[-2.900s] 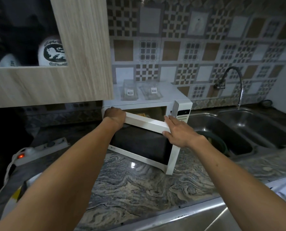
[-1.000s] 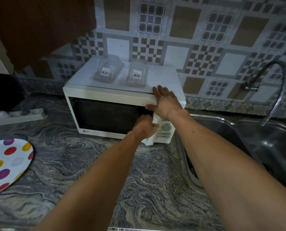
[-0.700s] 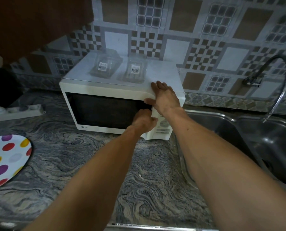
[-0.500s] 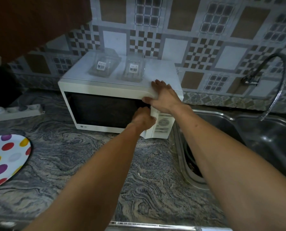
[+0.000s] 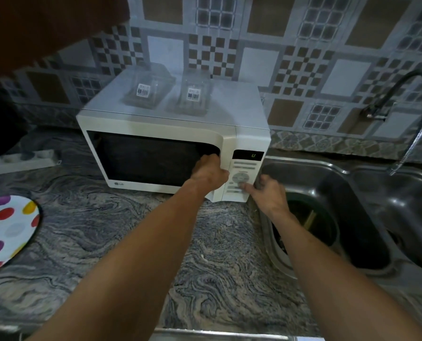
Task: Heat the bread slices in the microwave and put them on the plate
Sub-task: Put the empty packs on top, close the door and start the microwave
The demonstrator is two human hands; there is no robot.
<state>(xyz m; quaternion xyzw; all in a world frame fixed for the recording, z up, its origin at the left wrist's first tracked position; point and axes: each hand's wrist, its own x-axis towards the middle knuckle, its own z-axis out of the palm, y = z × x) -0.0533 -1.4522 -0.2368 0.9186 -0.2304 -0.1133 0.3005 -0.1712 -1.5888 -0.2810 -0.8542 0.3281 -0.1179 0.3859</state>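
The white microwave (image 5: pixel 173 134) is standing at the centre of the frame on the marbled tabletop (image 5: pixel 121 242), with its door closed; the bread slices are not showing through the dark door window. The left hand (image 5: pixel 210 172) is resting against the right edge of the door, its fingers curled toward the door handle recess. The right hand (image 5: pixel 266 193) is reaching to the control panel (image 5: pixel 241 175), with one extended finger touching a lower button and the remaining fingers loosely bent. The polka-dot plate (image 5: pixel 5 230) is lying at the left edge of the frame. Two clear plastic containers (image 5: pixel 166 94) are sitting on the microwave top. The steel sink (image 5: pixel 352 207) is occupying the right side.
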